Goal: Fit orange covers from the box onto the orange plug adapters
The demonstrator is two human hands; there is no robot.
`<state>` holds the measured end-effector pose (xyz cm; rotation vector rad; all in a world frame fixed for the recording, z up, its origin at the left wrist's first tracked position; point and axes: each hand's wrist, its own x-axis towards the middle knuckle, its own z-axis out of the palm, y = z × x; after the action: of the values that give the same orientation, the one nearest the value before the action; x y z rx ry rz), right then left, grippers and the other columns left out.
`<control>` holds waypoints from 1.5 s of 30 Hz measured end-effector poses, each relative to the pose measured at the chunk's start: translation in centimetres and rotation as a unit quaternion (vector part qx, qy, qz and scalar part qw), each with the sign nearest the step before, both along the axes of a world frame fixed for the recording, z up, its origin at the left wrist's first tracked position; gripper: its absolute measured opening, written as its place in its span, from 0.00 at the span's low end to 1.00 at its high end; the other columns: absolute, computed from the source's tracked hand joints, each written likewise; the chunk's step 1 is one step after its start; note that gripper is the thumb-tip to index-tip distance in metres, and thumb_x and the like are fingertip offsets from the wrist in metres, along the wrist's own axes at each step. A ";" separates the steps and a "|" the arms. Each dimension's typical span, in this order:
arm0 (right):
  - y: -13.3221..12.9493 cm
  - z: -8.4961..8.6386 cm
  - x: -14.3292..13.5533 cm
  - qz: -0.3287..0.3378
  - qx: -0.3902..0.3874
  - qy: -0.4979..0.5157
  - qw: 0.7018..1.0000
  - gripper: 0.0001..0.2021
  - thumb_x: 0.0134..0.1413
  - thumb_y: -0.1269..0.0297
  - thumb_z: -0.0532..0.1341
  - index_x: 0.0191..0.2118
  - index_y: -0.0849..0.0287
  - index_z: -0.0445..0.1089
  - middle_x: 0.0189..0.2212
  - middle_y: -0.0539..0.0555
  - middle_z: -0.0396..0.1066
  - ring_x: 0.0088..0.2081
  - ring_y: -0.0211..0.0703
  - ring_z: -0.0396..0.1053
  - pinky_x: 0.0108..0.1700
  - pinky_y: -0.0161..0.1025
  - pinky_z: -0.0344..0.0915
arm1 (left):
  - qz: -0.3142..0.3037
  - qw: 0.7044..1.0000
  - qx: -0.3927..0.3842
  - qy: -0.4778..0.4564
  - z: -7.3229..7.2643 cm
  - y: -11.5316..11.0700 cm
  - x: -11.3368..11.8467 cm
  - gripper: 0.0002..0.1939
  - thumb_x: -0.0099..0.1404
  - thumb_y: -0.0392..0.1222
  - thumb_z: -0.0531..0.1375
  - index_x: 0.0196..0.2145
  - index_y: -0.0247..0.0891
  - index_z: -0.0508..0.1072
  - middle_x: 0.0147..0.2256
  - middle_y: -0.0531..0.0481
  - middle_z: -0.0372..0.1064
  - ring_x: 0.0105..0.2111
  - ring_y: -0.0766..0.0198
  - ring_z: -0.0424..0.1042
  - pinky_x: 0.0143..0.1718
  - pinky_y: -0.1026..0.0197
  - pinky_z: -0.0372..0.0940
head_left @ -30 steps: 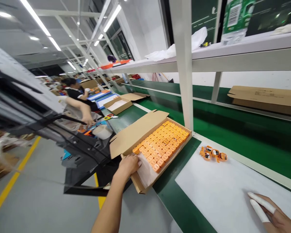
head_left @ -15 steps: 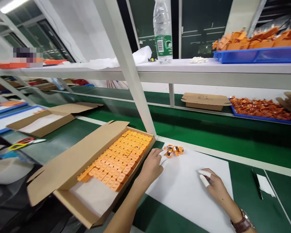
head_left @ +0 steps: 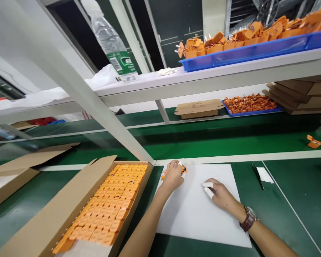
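Note:
My left hand (head_left: 173, 175) is over the small orange parts (head_left: 183, 169) at the top left of a white sheet (head_left: 198, 214). Its fingers curl down around one of them, and white covers show on some fingertips. My right hand (head_left: 219, 192) hovers at the sheet's right side, thumb and forefinger in white covers and slightly apart, with nothing between them. A brown-strapped watch is on that wrist. Left of the sheet lies an open cardboard box (head_left: 147, 182) holding rows of orange pieces (head_left: 109, 203).
A slanted white post (head_left: 107, 117) rises behind the box. The shelf above bears a bottle (head_left: 117, 53) and a blue tray (head_left: 216, 62) of orange parts. Another blue tray (head_left: 238, 113) and flat cartons (head_left: 305, 92) are behind. An orange piece (head_left: 314, 141) lies far right.
The view has turned to the right, bringing the stacked cartons and a lone orange piece into sight. My left hand has moved onto the orange parts and now covers some of them.

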<state>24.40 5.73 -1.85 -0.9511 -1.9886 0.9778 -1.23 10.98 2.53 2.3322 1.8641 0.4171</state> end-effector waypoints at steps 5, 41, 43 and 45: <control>0.0 -0.7 -0.3 -0.036 -0.012 0.010 0.999 0.20 0.65 0.68 0.57 0.61 0.55 0.66 0.47 0.58 0.69 0.39 0.43 0.72 0.45 0.44 0.74 | -0.097 0.995 -0.013 -0.032 0.2 -1.3 1.4 0.24 0.55 0.23 0.59 0.49 0.38 0.72 0.53 0.38 0.66 0.59 0.46 0.63 0.56 0.44 0.65; -0.8 -0.1 -1.8 -0.022 -0.183 0.256 0.949 0.14 0.56 0.66 0.70 0.49 0.49 0.77 0.42 0.51 0.75 0.40 0.41 0.75 0.46 0.41 0.74 | -0.100 0.925 0.175 -0.323 -5.2 -8.0 4.7 0.20 0.67 0.25 0.57 0.52 0.41 0.74 0.55 0.39 0.69 0.51 0.56 0.76 0.51 0.56 0.75; -0.8 0.0 -1.9 -0.040 -0.202 0.253 0.945 0.11 0.56 0.65 0.70 0.46 0.50 0.78 0.41 0.51 0.76 0.40 0.40 0.76 0.45 0.39 0.75 | -0.082 0.922 0.153 -0.345 -5.1 -8.0 4.9 0.19 0.67 0.27 0.57 0.51 0.42 0.76 0.54 0.41 0.71 0.51 0.55 0.76 0.51 0.55 0.76; -0.7 0.2 -1.9 -0.052 -0.183 0.239 0.952 0.09 0.58 0.65 0.69 0.45 0.51 0.78 0.42 0.52 0.76 0.42 0.42 0.76 0.46 0.40 0.76 | -0.053 0.908 0.092 -0.406 -4.8 -8.0 5.2 0.17 0.68 0.31 0.58 0.50 0.43 0.77 0.53 0.43 0.73 0.51 0.55 0.76 0.50 0.54 0.76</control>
<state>22.54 5.02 -1.69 -0.8950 -1.3677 1.3955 3.95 2.96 -2.27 1.8660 1.3141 1.3434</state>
